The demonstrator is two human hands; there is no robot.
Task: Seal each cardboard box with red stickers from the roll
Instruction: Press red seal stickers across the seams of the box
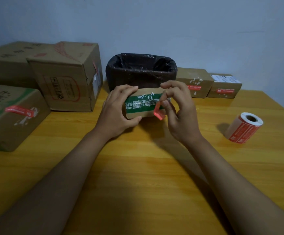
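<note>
The left hand (116,110) wraps its grip around a small brown cardboard box (142,103) with a green band, above the smooth yellow tabletop (138,175). The right hand (178,112) pinches a curled red sticker (158,112) against it. The round sticker roll (244,127) lies well off to the right.

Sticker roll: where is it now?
Head view: the sticker roll lies on its side on the table, right of the right hand, in front of two small boxes.
</note>
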